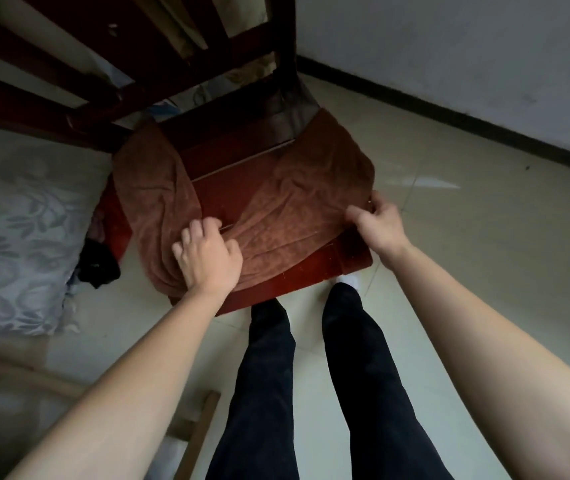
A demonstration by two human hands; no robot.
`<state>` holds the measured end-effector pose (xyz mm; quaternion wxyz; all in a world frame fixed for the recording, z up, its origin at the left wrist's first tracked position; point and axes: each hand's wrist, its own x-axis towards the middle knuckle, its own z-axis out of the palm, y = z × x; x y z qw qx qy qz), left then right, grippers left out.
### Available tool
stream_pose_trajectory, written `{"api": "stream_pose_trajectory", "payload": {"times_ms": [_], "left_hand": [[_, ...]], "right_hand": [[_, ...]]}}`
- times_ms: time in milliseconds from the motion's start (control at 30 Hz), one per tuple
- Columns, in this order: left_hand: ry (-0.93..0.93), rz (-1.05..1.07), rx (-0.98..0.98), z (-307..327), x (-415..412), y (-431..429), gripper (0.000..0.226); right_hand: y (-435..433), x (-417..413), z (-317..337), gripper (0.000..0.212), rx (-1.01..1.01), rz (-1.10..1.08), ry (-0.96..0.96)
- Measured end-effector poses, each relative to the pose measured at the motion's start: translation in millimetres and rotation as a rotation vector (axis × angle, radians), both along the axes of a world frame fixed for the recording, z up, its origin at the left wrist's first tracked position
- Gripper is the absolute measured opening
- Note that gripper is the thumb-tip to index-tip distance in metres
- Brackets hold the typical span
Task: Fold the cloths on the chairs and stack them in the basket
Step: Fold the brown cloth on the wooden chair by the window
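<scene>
My left hand [207, 258] and right hand [377, 226] both pinch the near edge of the brown towel [294, 209], which lies rumpled, long axis left-to-right, across the red chair seat [238, 171].

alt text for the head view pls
Two bare hands work a rumpled brown cloth on a red wooden chair: left hand presses it, right hand pinches its edge. Tiled floor below.

A home bedroom: patterned bedding [10, 237], wooden chair [228, 181], tiled floor [450, 220].
</scene>
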<state>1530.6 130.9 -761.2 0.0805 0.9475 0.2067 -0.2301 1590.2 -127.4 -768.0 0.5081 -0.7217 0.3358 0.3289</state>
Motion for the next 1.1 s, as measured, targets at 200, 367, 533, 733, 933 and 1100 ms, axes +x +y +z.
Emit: {"api": "stream_pose_trajectory", "payload": {"times_ms": [200, 367, 533, 733, 933, 1100], "left_hand": [[-0.242, -0.026, -0.248, -13.2, 98.5, -61.8, 0.048], [-0.077, -0.24, -0.177, -21.1, 162.2, -103.1, 0.062], [-0.101, -0.127, -0.215, -26.5, 140.5, -86.8, 0.025], [-0.238, 0.107, -0.167, -24.8, 43.4, -31.2, 0.013], [-0.235, -0.047, -0.132, -21.4, 27.8, -10.8, 0.07], [-0.147, -0.135, -0.217, -23.6, 44.3, -2.3, 0.056]], "right_hand": [[-5.4, 2.8, -10.7, 0.026, -0.192, 0.068, -0.177], [-9.8, -5.1, -8.2, 0.031, -0.268, 0.396, -0.175], [-15.2, -15.8, -1.3, 0.018, -0.229, 0.571, -0.152], [4.7, -10.9, 4.3, 0.033, -0.319, 0.594, -0.242], [26.0, 8.8, -7.0, 0.077, -0.357, 0.778, -0.502], [29.3, 12.1, -11.0, 0.048, -0.344, 0.97, -0.497]]}}
